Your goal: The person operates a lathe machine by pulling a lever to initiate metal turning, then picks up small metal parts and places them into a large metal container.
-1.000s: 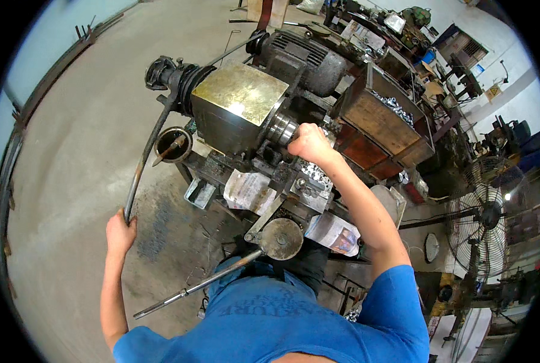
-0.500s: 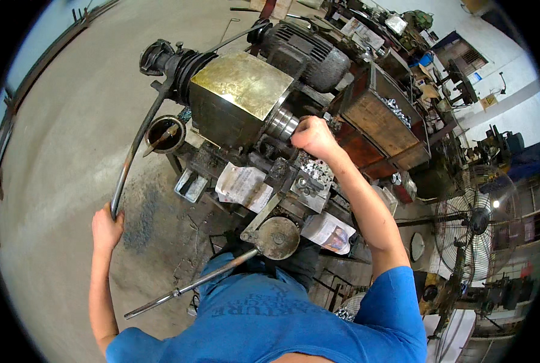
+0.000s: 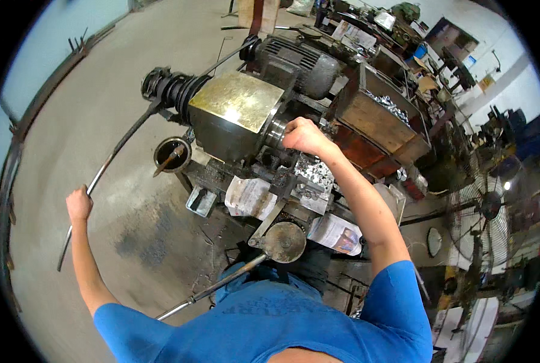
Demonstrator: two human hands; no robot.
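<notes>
My left hand (image 3: 79,204) is wrapped round a long bent metal lever (image 3: 114,156), whose lower end sticks out below the fist. The lever runs up to the black pulley end (image 3: 176,94) of a small lathe. My right hand (image 3: 304,135) is at the mouth of the shiny round spindle nose (image 3: 276,131), fingers curled closed; what they hold, if anything, is hidden. The spindle projects from the headstock (image 3: 236,100) with its worn brass-coloured top. Below my right hand lies a slide plate (image 3: 314,175) strewn with small metal bits.
A motor (image 3: 300,63) stands behind the headstock, and a wooden crate (image 3: 376,115) of metal parts to the right. A pot with a brush (image 3: 172,155) sits at left. A round disc (image 3: 284,242) with a long handle (image 3: 221,283) is near my body. A fan (image 3: 490,206) stands right.
My left hand has moved outward to the left with the lever, which now shows below the fist. My right hand stays at the spindle. The whole view has shifted slightly.
</notes>
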